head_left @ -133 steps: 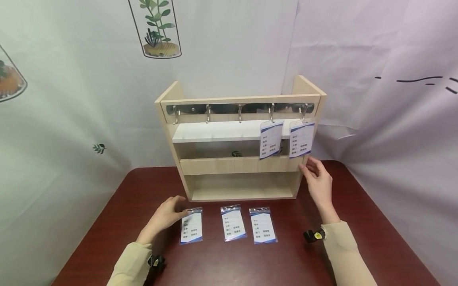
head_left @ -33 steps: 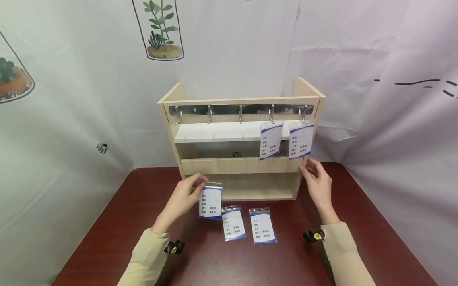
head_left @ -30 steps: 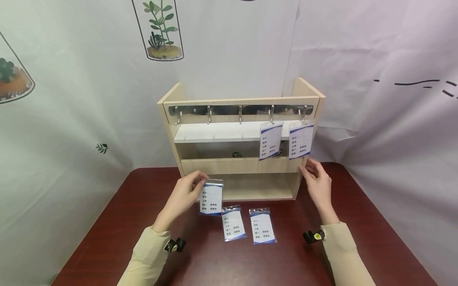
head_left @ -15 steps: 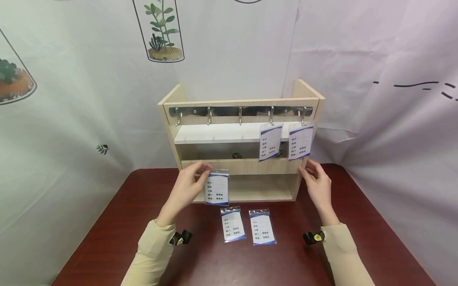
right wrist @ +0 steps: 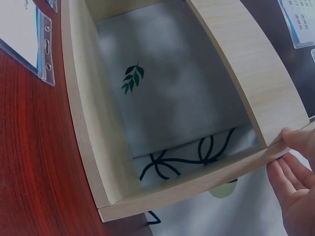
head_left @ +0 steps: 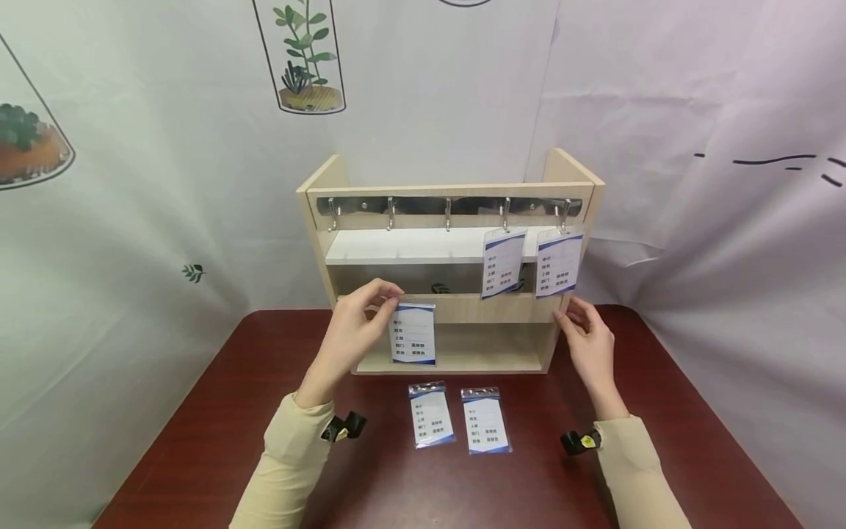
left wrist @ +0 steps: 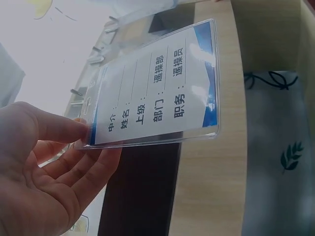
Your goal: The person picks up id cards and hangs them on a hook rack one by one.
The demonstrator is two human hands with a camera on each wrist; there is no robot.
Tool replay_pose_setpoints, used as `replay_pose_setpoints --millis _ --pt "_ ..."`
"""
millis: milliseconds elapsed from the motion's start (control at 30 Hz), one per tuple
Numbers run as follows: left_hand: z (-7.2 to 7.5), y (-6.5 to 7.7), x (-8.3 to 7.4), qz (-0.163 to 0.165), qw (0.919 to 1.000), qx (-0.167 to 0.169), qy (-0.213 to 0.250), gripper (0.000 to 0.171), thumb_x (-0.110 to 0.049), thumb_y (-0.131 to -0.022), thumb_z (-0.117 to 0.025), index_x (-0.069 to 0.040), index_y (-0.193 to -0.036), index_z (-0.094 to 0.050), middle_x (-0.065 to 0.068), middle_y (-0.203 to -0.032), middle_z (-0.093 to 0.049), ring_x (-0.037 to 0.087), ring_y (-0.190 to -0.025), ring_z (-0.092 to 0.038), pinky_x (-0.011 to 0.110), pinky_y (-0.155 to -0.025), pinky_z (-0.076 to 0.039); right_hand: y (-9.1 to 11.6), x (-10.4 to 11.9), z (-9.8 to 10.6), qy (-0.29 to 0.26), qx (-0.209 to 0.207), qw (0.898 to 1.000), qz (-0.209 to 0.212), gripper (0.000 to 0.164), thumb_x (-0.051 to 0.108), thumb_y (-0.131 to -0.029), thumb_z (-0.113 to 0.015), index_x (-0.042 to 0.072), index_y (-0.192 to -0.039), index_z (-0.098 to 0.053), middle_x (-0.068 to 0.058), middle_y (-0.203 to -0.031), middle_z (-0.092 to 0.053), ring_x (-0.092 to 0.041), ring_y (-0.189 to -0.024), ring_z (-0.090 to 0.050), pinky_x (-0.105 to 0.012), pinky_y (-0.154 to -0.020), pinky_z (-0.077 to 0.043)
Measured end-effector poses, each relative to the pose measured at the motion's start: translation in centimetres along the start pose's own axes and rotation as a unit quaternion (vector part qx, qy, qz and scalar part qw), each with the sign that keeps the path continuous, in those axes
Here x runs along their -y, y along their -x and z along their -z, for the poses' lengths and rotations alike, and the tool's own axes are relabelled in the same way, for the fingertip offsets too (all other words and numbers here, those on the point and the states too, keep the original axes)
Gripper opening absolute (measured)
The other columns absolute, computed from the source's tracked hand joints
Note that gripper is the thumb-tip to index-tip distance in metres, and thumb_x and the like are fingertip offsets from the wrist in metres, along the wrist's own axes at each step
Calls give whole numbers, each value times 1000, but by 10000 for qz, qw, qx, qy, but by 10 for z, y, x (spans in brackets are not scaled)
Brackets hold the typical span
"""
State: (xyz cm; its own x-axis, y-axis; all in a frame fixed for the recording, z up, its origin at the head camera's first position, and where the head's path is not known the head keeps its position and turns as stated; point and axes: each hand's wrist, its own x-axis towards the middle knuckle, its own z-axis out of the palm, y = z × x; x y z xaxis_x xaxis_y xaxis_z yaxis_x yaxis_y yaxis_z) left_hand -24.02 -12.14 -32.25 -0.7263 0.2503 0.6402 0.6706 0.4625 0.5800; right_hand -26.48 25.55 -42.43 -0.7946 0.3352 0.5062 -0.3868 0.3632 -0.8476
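Observation:
My left hand pinches a clear-sleeved ID badge by its upper left corner, holding it upright in front of the wooden shelf's lower board. In the left wrist view, thumb and fingers of the left hand grip the slotted top end of the badge, its printed side showing. Over on the right, my right hand holds the side panel of the wooden shelf. The right wrist view has the right hand with thumb and fingers on either side of that panel's edge.
A metal hook rail runs along the shelf's top. From its two rightmost hooks hang a badge and another badge. On the dark red table lie a badge and another badge, in front of the shelf.
My left hand has picked up the leftmost badge from the table and carried it up and to the right, toward the shelf. The right hand has stayed at the side panel.

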Motion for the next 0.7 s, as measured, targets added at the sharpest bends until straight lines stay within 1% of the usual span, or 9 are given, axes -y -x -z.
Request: replay_pose_setpoints --millis 133,300,433,700 --pt "-1 -4 -3 -22 10000 -2 4 11 -5 -97 -65 -8 -106 -70 3 -103 -72 15 -88 -68 36 -74 -57 -1 -1 0 -35 -24 10000 45 41 12 -96 -70 -2 -134 -60 -21 -122 -66 6 -98 -60 -9 -83 -48" --pt "-1 -9 -8 -52 9999 -97 -2 11 -5 -97 -66 -9 -106 -71 2 -102 -72 14 -88 -68 36 -73 -57 -1 -1 -1 -88 -41 9999 73 40 10 -96 -70 -2 -133 -60 -21 -121 -66 6 -98 -60 -9 -83 -49" --pt "-1 -16 -14 -188 9997 -129 67 11 -5 -97 -66 -9 -105 -71 2 -103 -73 13 -91 -69 34 -73 -57 0 1 -1 -122 -69 9999 67 39 10 -95 -70 -1 -132 -61 -20 -121 -67 6 -97 -60 -8 -82 -48" --pt "-3 -29 -25 -496 9982 -251 229 11 -4 -97 -66 -6 -107 -71 4 -104 -73 13 -92 -69 31 -75 -57 1 3 -3 29 -95 10000 -2 40 9 -95 -70 0 -133 -61 -20 -122 -66 8 -96 -58 -7 -82 -48"
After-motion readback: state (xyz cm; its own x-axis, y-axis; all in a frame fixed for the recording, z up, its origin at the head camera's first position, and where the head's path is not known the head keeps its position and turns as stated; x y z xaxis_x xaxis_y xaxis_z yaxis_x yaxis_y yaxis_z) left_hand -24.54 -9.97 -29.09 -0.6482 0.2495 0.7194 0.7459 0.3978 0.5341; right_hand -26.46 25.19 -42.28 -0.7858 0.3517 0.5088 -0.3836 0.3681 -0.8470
